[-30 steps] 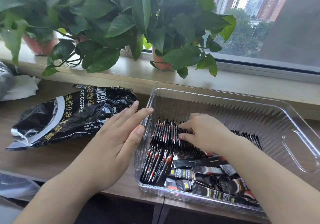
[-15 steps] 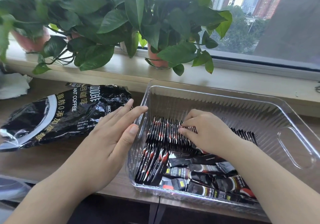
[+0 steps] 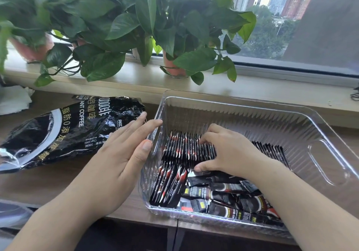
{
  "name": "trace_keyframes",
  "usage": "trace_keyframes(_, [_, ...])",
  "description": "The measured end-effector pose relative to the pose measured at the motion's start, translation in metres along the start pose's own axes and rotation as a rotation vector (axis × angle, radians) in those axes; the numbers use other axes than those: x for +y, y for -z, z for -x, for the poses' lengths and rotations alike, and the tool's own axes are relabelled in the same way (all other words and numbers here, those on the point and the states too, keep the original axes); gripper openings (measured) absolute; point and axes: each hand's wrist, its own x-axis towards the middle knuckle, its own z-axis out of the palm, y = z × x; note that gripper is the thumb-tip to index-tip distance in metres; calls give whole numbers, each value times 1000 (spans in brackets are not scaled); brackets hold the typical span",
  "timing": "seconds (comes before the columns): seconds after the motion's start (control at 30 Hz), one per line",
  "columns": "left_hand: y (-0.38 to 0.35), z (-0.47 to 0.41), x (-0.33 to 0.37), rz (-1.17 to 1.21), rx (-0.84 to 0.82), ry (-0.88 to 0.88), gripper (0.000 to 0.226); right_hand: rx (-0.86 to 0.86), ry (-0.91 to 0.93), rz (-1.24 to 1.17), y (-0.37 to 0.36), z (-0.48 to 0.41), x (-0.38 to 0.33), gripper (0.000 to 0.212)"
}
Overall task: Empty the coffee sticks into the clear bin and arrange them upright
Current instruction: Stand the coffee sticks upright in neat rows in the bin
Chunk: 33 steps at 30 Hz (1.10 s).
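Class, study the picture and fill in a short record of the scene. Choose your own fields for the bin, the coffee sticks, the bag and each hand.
bin: clear bin on the wooden table
standing sticks: upright row across the bin's middle
unsorted sticks: loose sticks lying flat at the near side
bag: black coffee bag lying left of the bin
left hand: flat, fingers straight, against the bin's left outer wall
right hand: inside the bin, fingers curled over the upright row

black coffee bag [image 3: 64, 134] reading "ANT COFFEE", "PICC", "(2g×100)"
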Motion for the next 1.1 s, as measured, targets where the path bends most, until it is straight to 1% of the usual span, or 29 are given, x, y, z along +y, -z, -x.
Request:
trace_keyframes(0.07, [0,0,0,5,4,-10,49,67,20,-69,6,6,-1,75])
trace_keyframes(0.13, [0,0,0,7,0,-18,48,111,59,-129,14,16,-4,61])
trace_keyframes(0.17, [0,0,0,9,-3,-17,48,79,84,-125,17,23,-7,51])
trace_keyframes(0.23, [0,-1,0,11,-4,-26,48,-67,133,-55,21,36,-13,39])
trace_keyframes(0.3, [0,-1,1,9,0,-40,48,-213,154,56,19,46,-19,43])
trace_keyframes(0.37, [-1,0,2,9,5,-44,49,-291,145,153,14,51,-23,52])
trace_keyframes(0.6, [0,0,2,-6,9,-24,50,-341,170,194,4,52,-24,63])
trace_keyframes(0.83, [-1,1,4,10,11,-9,51,-384,190,252,4,49,-31,50])
trace_keyframes(0.97, [1,1,5,7,8,-1,51,-358,207,214,8,51,-32,41])
trace_keyframes(1.1, [1,1,6,-10,2,15,49,-324,209,160,12,54,-30,38])
